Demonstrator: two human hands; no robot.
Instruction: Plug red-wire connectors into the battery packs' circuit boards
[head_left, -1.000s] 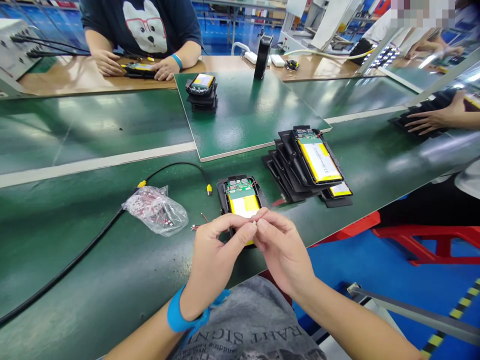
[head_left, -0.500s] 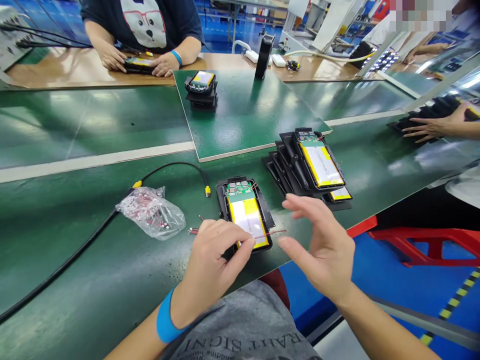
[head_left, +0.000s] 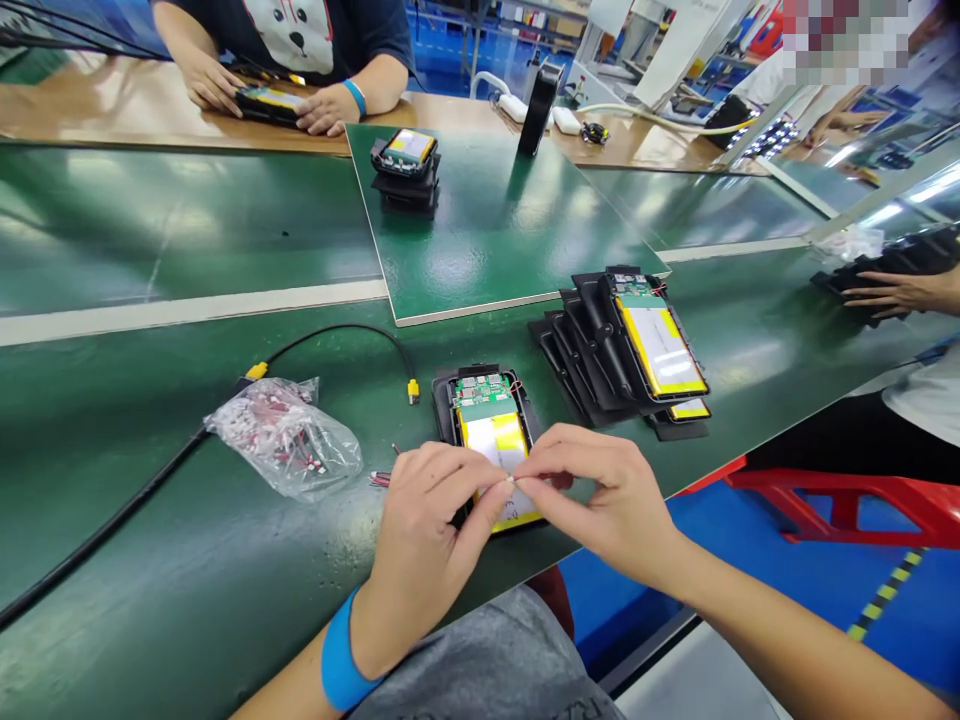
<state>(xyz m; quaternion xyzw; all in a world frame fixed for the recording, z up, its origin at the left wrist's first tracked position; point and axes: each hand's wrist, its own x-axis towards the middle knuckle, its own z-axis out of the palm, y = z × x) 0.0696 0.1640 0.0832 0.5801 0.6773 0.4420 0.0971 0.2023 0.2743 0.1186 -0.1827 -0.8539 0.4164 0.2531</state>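
My left hand (head_left: 442, 520) pinches a thin wire lead with a small white connector (head_left: 510, 479) at the fingertips. Tip to tip with it, my right hand (head_left: 600, 490) is closed in a pinch on the same lead; most of the wire is hidden by the fingers. Beneath both hands lies an open black case (head_left: 445, 415) with a green circuit board (head_left: 484, 390) at its far end and a silver-yellow battery pack (head_left: 491, 435) below the board. Loose red and dark wire ends (head_left: 381, 479) poke out left of my left hand.
A clear bag of wire leads (head_left: 289, 440) and a black cable with yellow plugs (head_left: 412, 390) lie to the left. Stacked black cases (head_left: 600, 350) stand to the right, another stack (head_left: 406, 175) on the raised green board (head_left: 480, 260). Co-workers' hands (head_left: 326, 108) work opposite and at right.
My right hand has come in from the right, going from open to pinching at my left fingertips. The wire end that stuck out to the right is now between the fingers.
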